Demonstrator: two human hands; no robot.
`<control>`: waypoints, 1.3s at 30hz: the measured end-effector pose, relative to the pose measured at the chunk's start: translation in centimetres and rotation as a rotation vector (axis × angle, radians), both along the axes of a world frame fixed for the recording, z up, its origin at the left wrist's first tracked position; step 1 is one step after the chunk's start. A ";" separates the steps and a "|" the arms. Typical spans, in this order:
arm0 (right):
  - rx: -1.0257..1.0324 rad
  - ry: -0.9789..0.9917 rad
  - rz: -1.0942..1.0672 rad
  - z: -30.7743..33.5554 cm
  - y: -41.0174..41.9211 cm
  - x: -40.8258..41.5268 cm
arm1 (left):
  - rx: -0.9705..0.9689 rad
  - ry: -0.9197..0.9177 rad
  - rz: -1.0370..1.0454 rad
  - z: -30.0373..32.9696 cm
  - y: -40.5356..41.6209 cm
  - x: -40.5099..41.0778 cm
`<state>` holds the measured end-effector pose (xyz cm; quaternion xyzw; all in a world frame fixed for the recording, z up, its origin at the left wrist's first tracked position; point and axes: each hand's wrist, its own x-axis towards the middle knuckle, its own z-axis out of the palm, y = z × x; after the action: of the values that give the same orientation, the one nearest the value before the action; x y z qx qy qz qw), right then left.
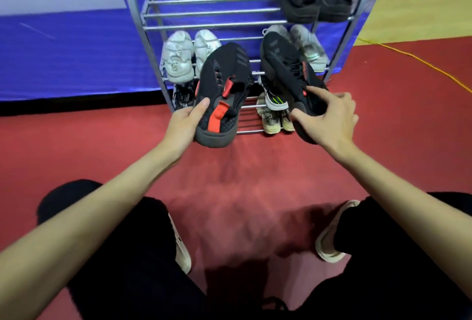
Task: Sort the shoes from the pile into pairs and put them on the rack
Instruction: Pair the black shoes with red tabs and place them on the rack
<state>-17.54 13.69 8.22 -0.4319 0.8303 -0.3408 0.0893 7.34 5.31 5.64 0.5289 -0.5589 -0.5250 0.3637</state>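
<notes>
Head view shows the left hand (182, 125) gripping the heel of a black-and-red shoe (222, 89), thumb curled over its side. Just beyond both hands stands the rack (217, 13), while the right hand (329, 118) clasps the matching shoe (288, 74), fingers spread around its heel.

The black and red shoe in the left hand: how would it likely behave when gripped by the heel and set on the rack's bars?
The black and red shoe probably flexes: its upper looks like soft knit. It seems light, since the left hand holds it up by the heel alone. On the rack, spaced bars might let it tilt.
</notes>
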 end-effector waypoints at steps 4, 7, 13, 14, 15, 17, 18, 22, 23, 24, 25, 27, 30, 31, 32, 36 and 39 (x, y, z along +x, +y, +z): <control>-0.064 0.009 0.006 2.3 -1.6 0.3 | -0.022 0.056 0.012 2.6 -1.6 0.4; -0.086 0.017 0.024 4.0 -3.8 0.6 | -0.042 0.096 0.042 4.4 -3.4 0.4; -0.121 -0.023 0.038 5.7 -9.5 2.6 | -0.062 0.119 0.031 7.5 -8.7 -0.5; -0.128 -0.032 0.037 5.8 -10.8 3.0 | -0.059 0.127 0.032 7.8 -9.9 -0.5; -0.140 -0.045 0.038 6.1 -12.1 3.5 | -0.047 0.144 0.030 8.0 -11.2 -0.4; -0.145 -0.075 0.055 6.5 -14.6 4.5 | -0.019 0.181 0.027 8.4 -13.9 0.1; -0.127 -0.082 0.067 6.6 -15.8 5.0 | -0.008 0.188 0.032 8.6 -15.1 0.4; -0.089 -0.136 0.076 7.7 -21.0 6.7 | -0.007 0.137 0.024 9.0 -19.9 1.6; -0.093 -0.155 0.078 7.9 -22.2 7.0 | -0.009 0.112 0.018 9.1 -20.9 1.8; -0.091 -0.165 0.082 8.2 -23.3 7.4 | -0.006 0.095 0.020 9.2 -21.9 1.9; -0.083 -0.169 0.086 8.3 -24.3 7.7 | -0.001 0.091 0.027 9.3 -22.8 2.0; -0.064 -0.179 0.091 8.6 -26.1 8.3 | 0.010 0.117 0.048 9.3 -24.1 1.7; -0.059 -0.208 0.089 8.6 -28.2 9.2 | -0.013 0.109 0.078 9.1 -25.5 1.1; -0.061 -0.208 0.086 8.5 -28.8 9.5 | -0.021 0.103 0.100 8.9 -26.0 1.0; -0.064 -0.201 0.078 8.4 -29.3 9.8 | -0.022 0.102 0.124 8.8 -26.4 0.9; -0.054 -0.155 0.035 7.6 -30.8 10.8 | -0.013 0.091 0.202 8.4 -27.4 0.7; -0.023 -0.167 0.041 7.1 -31.7 11.1 | 0.018 0.091 0.220 8.1 -27.9 0.9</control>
<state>-6.45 -17.97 15.36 -0.4198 0.8070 -0.3833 0.1601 8.25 -22.57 13.79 0.5656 -0.4758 -0.5105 0.4394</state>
